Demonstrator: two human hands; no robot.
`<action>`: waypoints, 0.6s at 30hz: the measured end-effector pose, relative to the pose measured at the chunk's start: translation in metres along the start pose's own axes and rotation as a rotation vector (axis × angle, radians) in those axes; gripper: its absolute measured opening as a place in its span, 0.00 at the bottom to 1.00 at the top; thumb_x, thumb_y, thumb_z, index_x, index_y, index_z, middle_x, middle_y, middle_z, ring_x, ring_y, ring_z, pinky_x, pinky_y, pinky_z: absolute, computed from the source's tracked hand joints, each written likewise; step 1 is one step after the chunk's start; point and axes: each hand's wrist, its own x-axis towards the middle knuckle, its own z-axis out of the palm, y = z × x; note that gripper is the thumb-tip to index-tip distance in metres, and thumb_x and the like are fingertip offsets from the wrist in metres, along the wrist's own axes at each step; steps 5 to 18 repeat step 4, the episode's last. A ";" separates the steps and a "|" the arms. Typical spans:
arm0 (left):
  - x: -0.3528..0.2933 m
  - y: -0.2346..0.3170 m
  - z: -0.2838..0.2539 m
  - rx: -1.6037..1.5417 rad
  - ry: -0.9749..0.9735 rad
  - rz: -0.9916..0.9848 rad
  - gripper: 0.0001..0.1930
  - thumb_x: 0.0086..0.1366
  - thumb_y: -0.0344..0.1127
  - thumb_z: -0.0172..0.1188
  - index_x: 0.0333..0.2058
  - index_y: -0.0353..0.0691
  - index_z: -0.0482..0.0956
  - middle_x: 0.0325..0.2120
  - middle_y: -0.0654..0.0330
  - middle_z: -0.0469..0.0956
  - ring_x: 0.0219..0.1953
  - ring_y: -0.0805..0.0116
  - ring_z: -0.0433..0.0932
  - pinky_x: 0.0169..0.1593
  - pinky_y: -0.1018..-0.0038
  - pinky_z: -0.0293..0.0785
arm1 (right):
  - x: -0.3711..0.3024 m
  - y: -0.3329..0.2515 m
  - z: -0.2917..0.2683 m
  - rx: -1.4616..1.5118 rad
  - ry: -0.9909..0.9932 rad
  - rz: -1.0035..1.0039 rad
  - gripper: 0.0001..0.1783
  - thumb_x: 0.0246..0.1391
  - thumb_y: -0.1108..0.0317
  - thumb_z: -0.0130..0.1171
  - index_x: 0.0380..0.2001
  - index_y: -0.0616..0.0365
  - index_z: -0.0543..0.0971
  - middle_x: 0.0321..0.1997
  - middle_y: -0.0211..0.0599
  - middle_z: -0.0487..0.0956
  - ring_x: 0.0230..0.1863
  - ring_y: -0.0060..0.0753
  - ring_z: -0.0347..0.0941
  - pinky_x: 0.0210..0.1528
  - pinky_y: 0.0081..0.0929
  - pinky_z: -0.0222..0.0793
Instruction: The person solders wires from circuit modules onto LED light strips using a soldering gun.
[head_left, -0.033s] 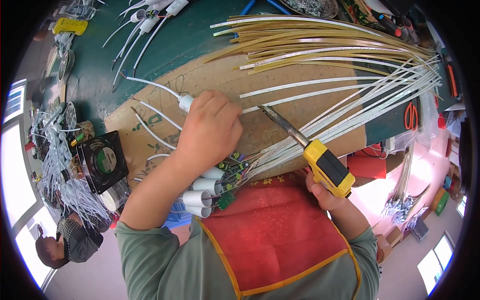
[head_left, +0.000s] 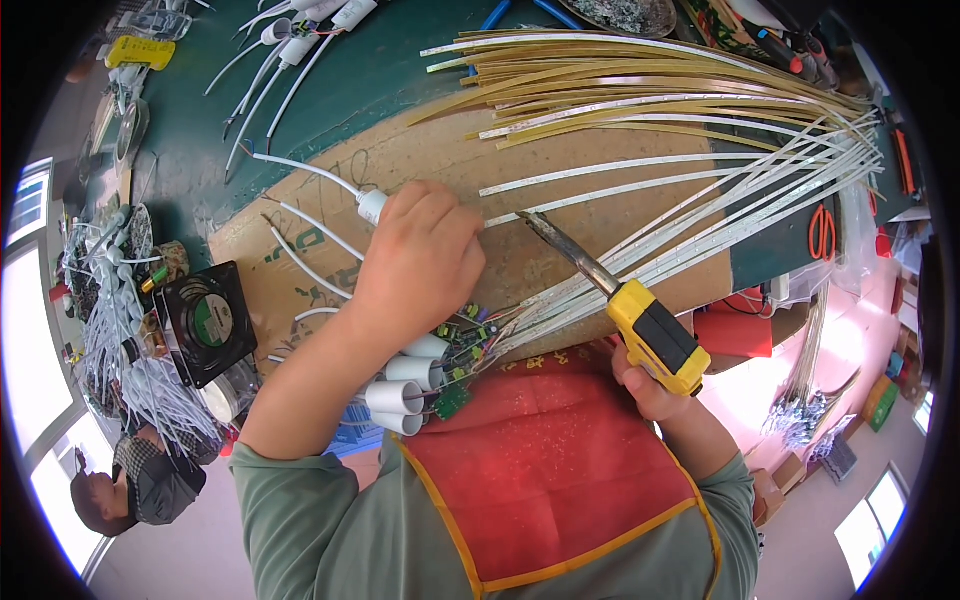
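Note:
My left hand (head_left: 425, 245) is closed round a white plastic tube-shaped housing (head_left: 371, 206), whose white cable runs off to the upper left. The fingers cover most of it. In my right hand (head_left: 655, 395) is a yellow and black soldering gun (head_left: 655, 335), its dark tip pointing up and left, close to the end of a thin white LED strip (head_left: 600, 195). Below my left hand lie several green circuit boards (head_left: 453, 400) with thin wires, beside more white housings (head_left: 392, 397) at the table's near edge. White strips fan out from the boards to the right.
Brown cardboard (head_left: 560, 265) covers the green table (head_left: 330, 95) under my hands. Yellowish strips (head_left: 620, 85) lie in a bundle at the far right. A black fan (head_left: 207, 323) stands at the left, orange-handled scissors (head_left: 822, 232) at the right. Another person (head_left: 140, 485) sits at the lower left.

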 end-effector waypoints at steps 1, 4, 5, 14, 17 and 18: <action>0.000 0.000 0.000 0.009 -0.001 0.004 0.07 0.48 0.23 0.61 0.29 0.38 0.78 0.31 0.53 0.77 0.41 0.51 0.77 0.46 0.60 0.74 | -0.001 0.001 0.000 0.000 0.000 0.000 0.12 0.54 0.66 0.66 0.35 0.62 0.76 0.29 0.36 0.75 0.29 0.33 0.71 0.31 0.28 0.65; 0.000 0.000 0.001 -0.001 0.004 -0.003 0.07 0.48 0.23 0.61 0.29 0.38 0.78 0.31 0.53 0.77 0.42 0.51 0.77 0.46 0.60 0.74 | -0.002 0.004 0.000 -0.085 0.010 -0.036 0.13 0.55 0.63 0.65 0.37 0.61 0.76 0.30 0.35 0.76 0.29 0.35 0.72 0.32 0.30 0.66; 0.000 0.000 0.001 -0.001 0.004 -0.003 0.07 0.48 0.23 0.61 0.29 0.38 0.78 0.31 0.53 0.77 0.42 0.51 0.77 0.46 0.60 0.74 | -0.002 0.004 0.000 -0.085 0.010 -0.036 0.13 0.55 0.63 0.65 0.37 0.61 0.76 0.30 0.35 0.76 0.29 0.35 0.72 0.32 0.30 0.66; 0.000 0.000 0.001 -0.001 0.004 -0.003 0.07 0.48 0.23 0.61 0.29 0.38 0.78 0.31 0.53 0.77 0.42 0.51 0.77 0.46 0.60 0.74 | -0.002 0.004 0.000 -0.085 0.010 -0.036 0.13 0.55 0.63 0.65 0.37 0.61 0.76 0.30 0.35 0.76 0.29 0.35 0.72 0.32 0.30 0.66; 0.000 0.000 0.001 -0.001 0.004 -0.003 0.07 0.48 0.23 0.61 0.29 0.38 0.78 0.31 0.53 0.77 0.42 0.51 0.77 0.46 0.60 0.74 | -0.002 0.004 0.000 -0.085 0.010 -0.036 0.13 0.55 0.63 0.65 0.37 0.61 0.76 0.30 0.35 0.76 0.29 0.35 0.72 0.32 0.30 0.66; 0.000 0.000 0.001 -0.001 0.004 -0.003 0.07 0.48 0.23 0.61 0.29 0.38 0.78 0.31 0.53 0.77 0.42 0.51 0.77 0.46 0.60 0.74 | -0.002 0.004 0.000 -0.085 0.010 -0.036 0.13 0.55 0.63 0.65 0.37 0.61 0.76 0.30 0.35 0.76 0.29 0.35 0.72 0.32 0.30 0.66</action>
